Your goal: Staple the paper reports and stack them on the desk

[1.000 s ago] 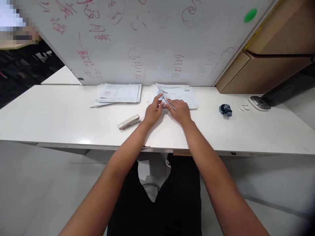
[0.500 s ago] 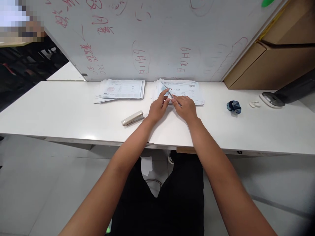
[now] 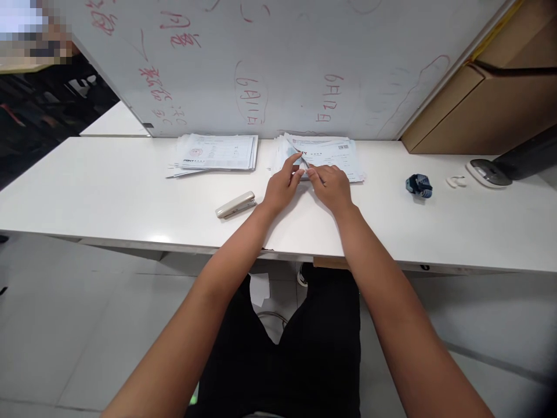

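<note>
A stack of printed papers [image 3: 343, 158] lies against the foot of the whiteboard, with both hands at its near left part. My right hand [image 3: 331, 184] is closed on the raised edge of the papers, thumb on top. My left hand [image 3: 281, 187] is bent over the same raised edge, its index finger on the sheet and its thumb close to the right thumb. How many sheets are lifted cannot be made out. A second stack of papers [image 3: 221, 152], with a red stamp on the top sheet, lies to the left. Nearer me, a stapler [image 3: 235, 205] rests beside my left wrist.
The white desk [image 3: 108, 197] ends at the upright whiteboard [image 3: 296, 64] with red handwriting. To the right lie a dark blue bundled item [image 3: 419, 186], a small white object [image 3: 456, 182] and a computer mouse [image 3: 489, 172]. Cardboard boxes [image 3: 470, 110] stand at the back right.
The camera view has tilted slightly downward. My hands stay at the raised paper edge, with the left index finger and the thumbs shifted slightly.
</note>
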The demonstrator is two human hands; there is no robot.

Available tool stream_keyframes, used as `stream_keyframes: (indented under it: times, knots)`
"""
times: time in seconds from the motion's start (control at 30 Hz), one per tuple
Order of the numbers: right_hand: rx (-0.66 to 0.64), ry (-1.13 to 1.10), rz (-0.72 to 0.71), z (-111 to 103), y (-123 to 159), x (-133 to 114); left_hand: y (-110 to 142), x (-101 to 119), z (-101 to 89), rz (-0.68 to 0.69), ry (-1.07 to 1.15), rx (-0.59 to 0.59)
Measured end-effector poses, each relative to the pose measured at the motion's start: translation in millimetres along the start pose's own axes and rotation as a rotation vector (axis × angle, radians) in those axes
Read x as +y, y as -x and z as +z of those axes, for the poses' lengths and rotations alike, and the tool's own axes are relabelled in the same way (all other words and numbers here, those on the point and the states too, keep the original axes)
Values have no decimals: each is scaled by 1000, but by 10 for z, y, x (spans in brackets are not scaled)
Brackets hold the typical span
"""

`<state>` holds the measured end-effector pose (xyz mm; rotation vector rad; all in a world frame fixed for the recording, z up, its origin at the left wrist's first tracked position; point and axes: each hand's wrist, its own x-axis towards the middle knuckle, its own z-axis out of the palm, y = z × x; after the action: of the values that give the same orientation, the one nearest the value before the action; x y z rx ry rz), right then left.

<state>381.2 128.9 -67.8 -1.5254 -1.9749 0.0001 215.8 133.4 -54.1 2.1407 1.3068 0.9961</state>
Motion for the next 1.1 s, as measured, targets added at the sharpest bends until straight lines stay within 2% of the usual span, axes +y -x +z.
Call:
stream_keyframes:
  times: [0.33,0.4,0.5,0.57,0.63,0.7,0.73,0.77,0.83,0.87,0.9,0.93,1.0,1.1]
  knots:
    - [38,39,-1,47,13,-12,2,-18,11,19,5,-8]
    - [113,40,54,60,-14,-8,-1,-39,31,-4,-18,-11]
    - [314,19,187,-13,-54,16,-44,-82,55,-105,-66,38]
    - [436,32,248,-158,-9,-8,-68,-53,31,-174,-92,106]
    - [485,95,247,-353,158,-119,-16,81,-45,-191,-95,188]
    - [440,166,178,-528,467,-324,186,312,-163,-181,2,248]
    - [395,167,119,-584,662,-453,354,442,-225,-196,121,253]
    - [343,144,38,-613,869,-589,563,564,-284,-222,301,202]
    - [235,18,-172,-592,1269,-866,1047,743,-372,-276,701,-15]
    - [232,-93,-255,-556,1440,-998,1292,788,-399,-320,866,-92]
    - [238,-210,-273,-514,1585,-1120,1517,807,-416,-362,997,-122]
    - [245,-331,-248,-473,1700,-1232,1711,803,-426,-398,1093,-139]
    - [221,-554,-90,-419,1848,-1415,1984,764,-437,-444,1187,-136]
    - [91,-793,139,-427,1914,-1574,2126,725,-469,-466,1176,-108]
